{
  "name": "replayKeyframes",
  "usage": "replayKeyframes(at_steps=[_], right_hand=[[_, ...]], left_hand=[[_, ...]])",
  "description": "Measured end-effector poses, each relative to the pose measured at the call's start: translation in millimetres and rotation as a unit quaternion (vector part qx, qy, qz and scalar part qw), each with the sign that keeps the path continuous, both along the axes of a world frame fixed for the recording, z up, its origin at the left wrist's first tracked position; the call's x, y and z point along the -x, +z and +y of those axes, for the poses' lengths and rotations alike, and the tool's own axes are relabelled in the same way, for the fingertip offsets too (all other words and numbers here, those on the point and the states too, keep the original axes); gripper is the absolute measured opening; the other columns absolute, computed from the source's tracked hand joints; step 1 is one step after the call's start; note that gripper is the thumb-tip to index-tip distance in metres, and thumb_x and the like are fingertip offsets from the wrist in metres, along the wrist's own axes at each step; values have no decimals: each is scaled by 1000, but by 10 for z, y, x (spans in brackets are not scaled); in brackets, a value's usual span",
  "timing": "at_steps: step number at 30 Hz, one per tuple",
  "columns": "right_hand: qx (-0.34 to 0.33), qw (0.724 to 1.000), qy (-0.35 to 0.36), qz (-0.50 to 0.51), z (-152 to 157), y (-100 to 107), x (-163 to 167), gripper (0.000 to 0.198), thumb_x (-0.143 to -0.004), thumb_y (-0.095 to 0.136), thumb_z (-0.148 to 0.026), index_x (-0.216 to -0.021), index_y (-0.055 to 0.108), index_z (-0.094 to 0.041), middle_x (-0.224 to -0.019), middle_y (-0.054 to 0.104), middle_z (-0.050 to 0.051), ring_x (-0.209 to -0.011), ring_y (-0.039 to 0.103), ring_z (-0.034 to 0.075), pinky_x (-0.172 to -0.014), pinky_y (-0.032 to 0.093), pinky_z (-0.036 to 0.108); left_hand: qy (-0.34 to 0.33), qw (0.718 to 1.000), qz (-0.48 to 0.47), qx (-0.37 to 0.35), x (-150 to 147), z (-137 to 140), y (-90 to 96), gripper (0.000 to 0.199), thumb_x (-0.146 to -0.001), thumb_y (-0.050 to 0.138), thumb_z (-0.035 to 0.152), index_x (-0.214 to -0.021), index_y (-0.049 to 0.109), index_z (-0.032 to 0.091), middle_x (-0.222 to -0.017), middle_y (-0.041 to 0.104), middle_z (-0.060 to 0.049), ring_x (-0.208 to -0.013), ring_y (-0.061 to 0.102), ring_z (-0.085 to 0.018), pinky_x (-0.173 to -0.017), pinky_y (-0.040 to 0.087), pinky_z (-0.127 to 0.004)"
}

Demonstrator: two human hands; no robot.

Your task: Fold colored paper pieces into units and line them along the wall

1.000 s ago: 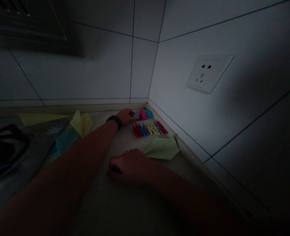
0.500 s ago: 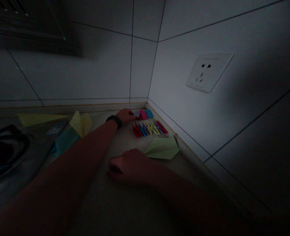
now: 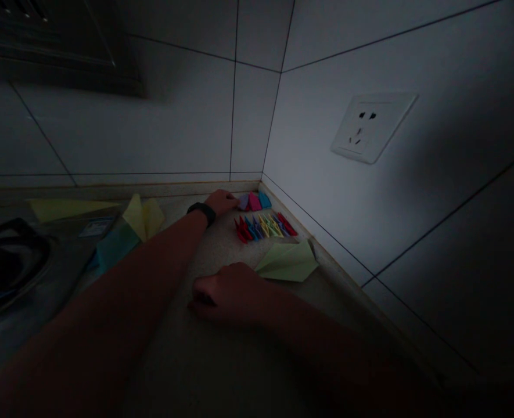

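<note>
My left hand (image 3: 222, 201), with a black band on its wrist, reaches to the back corner of the counter. Its fingers are closed at the left edge of a small purple folded paper (image 3: 243, 202). Beside that stand a pink folded paper (image 3: 254, 201) and a blue folded paper (image 3: 264, 200). Just in front lies a row of several pointed folded papers (image 3: 265, 227) in red, blue, purple and yellow. Nearer to me, my right hand (image 3: 230, 293) rests on the counter in a loose fist, and I see nothing in it. Right of it lies a pale green paper plane (image 3: 289, 261).
On the left are a yellow paper plane (image 3: 142, 217), a teal paper (image 3: 116, 247) and a long yellow paper (image 3: 69, 209) by a dark stove burner (image 3: 13, 261). Tiled walls meet at the corner, with a socket (image 3: 373, 128) on the right wall.
My left hand has shifted slightly left, and more of the purple folded paper shows. My right hand stays where it was. The view has tilted a little.
</note>
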State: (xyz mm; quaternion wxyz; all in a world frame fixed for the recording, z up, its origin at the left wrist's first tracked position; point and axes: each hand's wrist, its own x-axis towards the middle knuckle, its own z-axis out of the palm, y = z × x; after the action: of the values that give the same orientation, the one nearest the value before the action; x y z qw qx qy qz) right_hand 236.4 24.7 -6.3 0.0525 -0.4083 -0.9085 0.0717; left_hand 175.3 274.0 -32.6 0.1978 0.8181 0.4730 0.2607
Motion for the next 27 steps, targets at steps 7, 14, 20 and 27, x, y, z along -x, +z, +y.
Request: replayKeyframes(at_steps=[7,14,20,27], right_hand=[[1,1000,4,9,-1,5,0,30,-91,45,-46,-84,61,-22,-72,65,0,-62,58,14,-52,27,26],[3,1000,7,0,-5,6,-8,31,-92,45,-46,-87,62,-21,-73,66,1,-64,60,15,-53,30,26],[5,1000,-3,-8,-20,33,5,31,-92,44,-47,-88,62,-22,-74,66,1,-64,59,15,-54,32,26],[-8,1000,0,-14,-13,20,7,28,-92,46,-47,-91,61,-23,-75,67,-1,-64,60,14,-53,32,26]], left_hand=[[29,999,-25,26,-48,20,-11,27,-72,67,40,-84,77,18,-79,74,-5,-78,66,-20,-69,49,-27],[58,996,-54,40,-14,18,15,25,-75,63,35,-85,76,16,-82,74,-7,-79,67,-20,-72,51,-27],[90,994,-54,15,-121,-4,-41,33,-70,69,35,-96,70,15,-103,71,-13,-97,65,-24,-83,50,-31],[80,995,-54,6,-118,-20,-40,32,-67,72,38,-92,71,19,-103,71,-9,-102,63,-24,-89,48,-31]])
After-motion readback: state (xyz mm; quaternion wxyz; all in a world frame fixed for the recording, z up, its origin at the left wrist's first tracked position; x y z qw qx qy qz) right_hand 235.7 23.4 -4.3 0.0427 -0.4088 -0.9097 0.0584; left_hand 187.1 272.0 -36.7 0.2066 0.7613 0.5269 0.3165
